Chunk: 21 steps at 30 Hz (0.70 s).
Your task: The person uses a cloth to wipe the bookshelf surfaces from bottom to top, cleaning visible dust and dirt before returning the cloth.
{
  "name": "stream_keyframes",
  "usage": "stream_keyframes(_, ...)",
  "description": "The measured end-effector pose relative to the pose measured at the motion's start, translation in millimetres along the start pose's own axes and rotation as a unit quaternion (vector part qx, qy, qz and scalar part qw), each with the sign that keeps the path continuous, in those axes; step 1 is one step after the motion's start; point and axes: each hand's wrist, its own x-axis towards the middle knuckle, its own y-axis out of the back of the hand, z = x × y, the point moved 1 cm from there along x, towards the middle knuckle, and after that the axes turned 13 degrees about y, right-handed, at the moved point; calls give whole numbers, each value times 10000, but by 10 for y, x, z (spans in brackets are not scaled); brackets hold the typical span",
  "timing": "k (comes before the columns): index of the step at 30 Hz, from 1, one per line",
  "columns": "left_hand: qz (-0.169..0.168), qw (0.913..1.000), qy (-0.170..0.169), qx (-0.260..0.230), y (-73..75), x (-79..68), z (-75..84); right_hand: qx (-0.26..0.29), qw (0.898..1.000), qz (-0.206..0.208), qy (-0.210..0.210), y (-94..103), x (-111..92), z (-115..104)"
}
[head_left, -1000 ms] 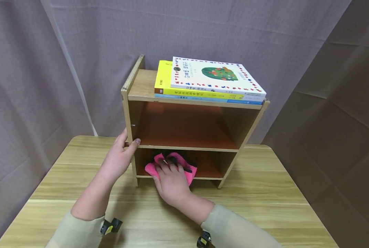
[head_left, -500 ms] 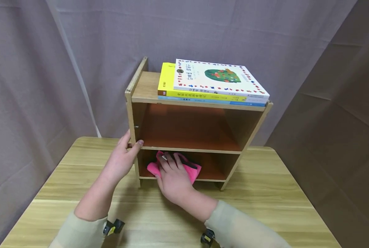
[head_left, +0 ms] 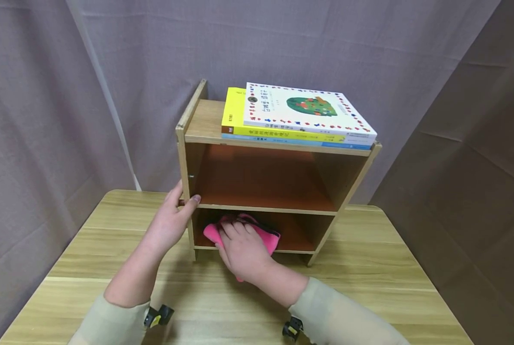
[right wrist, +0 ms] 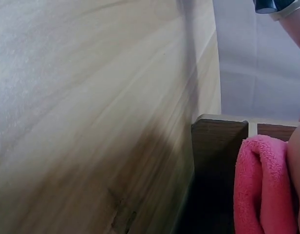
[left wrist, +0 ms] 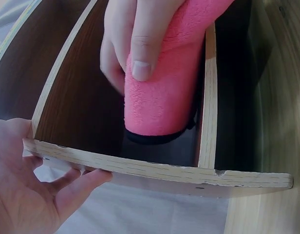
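Note:
My left hand [head_left: 168,220] holds the left side panel of a small wooden bookshelf [head_left: 265,209], its thumb on the panel's front edge level with the middle board. In the lower compartment, my right hand [head_left: 245,249] grips a bunched pink cloth [head_left: 269,238] with black edging. The left wrist view shows the cloth [left wrist: 159,107] folded over, with fingers of the right hand [left wrist: 140,39] bent around it, close over the bottom board [left wrist: 208,107]. Part of the cloth [head_left: 239,279] pokes out below the right hand. The right wrist view catches mostly the table and the cloth's fold [right wrist: 267,180].
On the bookshelf's top lies a stack of books: a white one [head_left: 304,108], a yellow one [head_left: 233,112] and a blue one [head_left: 291,141]. The shelf stands on a wood-grain table [head_left: 110,249], with grey curtains [head_left: 145,72] behind and a brown covering [head_left: 464,158] at the right.
The right hand has drawn slightly back toward the front with its fingers more bent, and pink cloth now shows beneath it. The left hand keeps its place; the head view has shifted slightly.

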Motion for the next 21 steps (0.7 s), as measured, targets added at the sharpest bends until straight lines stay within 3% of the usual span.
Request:
stream_keyframes(9,-37,10000,25,32,-4,-13,8,691,9945,-576,-538,-56,-39,-22)
stream_keyframes(21,-11,9999,20,113,6,-8,0,1093,9884,-607,-865,-188,-66,-39)
